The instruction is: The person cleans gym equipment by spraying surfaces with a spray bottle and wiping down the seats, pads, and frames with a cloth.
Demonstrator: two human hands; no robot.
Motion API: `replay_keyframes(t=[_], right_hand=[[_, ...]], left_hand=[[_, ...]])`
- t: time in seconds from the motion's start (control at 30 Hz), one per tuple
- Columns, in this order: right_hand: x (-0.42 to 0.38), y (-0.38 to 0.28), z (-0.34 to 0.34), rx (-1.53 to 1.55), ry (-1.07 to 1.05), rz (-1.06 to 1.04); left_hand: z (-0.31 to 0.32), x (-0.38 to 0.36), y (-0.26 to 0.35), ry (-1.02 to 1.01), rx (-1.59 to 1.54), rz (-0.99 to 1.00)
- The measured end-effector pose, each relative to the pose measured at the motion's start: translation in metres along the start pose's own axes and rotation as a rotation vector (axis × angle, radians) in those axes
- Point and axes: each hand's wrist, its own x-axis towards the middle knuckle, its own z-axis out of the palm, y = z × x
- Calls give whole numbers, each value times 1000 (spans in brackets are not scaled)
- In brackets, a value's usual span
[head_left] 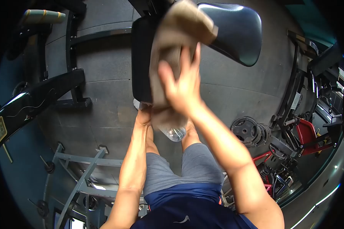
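Observation:
A beige-brown towel [166, 49], smeared by motion, spans the space in front of me, its upper end over the padded bench. My right hand [185, 86] lies over the towel with fingers spread, slightly blurred. At the towel's lower left edge is my left hand [144, 115], its fingers curled and mostly covered by the cloth; what they grip is hidden. From under the towel's lower end pokes the rounded end of a clear plastic bottle [176, 134], between my knees. Whether my left hand holds the bottle cannot be seen.
Black bench pads [233, 32] stand ahead, with a dark upright pad [140, 65] left of the towel. Weight plates [244, 129] stack on the right, near a red seat [306, 135]. A grey metal frame [82, 179] is lower left, and a black machine arm [38, 101] reaches in.

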Motion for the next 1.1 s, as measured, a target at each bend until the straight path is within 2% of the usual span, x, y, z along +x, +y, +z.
replay_keyframes(t=[0.03,0.07,0.1,0.13,0.2,0.3,0.37,0.43,0.47,0.5,0.53,0.57,0.63,0.67,0.7,0.73,0.8,0.83,0.9,0.97,1.0,1.1], right_hand=[[42,0,0,69,90,59],[83,11,-1,52,85,28],[116,11,-16,119,-140,113],[125,-6,-24,219,-115,163],[98,17,-11,300,18,97],[-11,-9,-2,299,141,89],[-47,-20,-8,-46,-49,-10],[5,-10,-1,-11,22,-46],[42,-12,-6,114,46,62],[78,2,-6,145,66,61],[102,17,-8,237,24,68],[107,25,-15,344,-75,104],[71,42,-9,542,-55,296],[30,50,5,608,11,314],[-8,48,16,676,77,339],[-23,35,12,562,60,271],[-52,9,5,334,19,161],[-57,-5,3,223,-13,119],[-27,-35,2,-85,-205,2],[25,-58,-2,-291,-2,-143],[33,-50,1,-277,34,-171],[-21,-15,2,84,-27,33]], left_hand=[[-20,7,-11,-45,93,27],[-44,12,-21,-85,126,-13],[-44,10,-20,-113,114,-5],[-36,8,-15,-145,101,2],[-14,1,1,-209,67,15],[37,-7,1,201,61,35],[38,4,-3,28,-27,-49],[26,7,-19,-127,-110,-161],[17,5,-27,-192,-153,-211],[9,5,-33,-262,-191,-252],[1,4,-44,-173,-178,-183],[-4,0,-46,-145,-167,-216],[-13,-12,-35,-108,-145,-261],[-10,-36,-25,194,-31,-268],[2,-52,-24,314,94,30],[29,-73,-4,340,278,263],[41,-89,14,339,894,548],[51,-92,23,287,1123,559],[58,-88,34,142,1535,636],[56,-80,25,204,1428,574],[56,-79,21,217,1373,547],[54,-80,14,216,1346,484]])
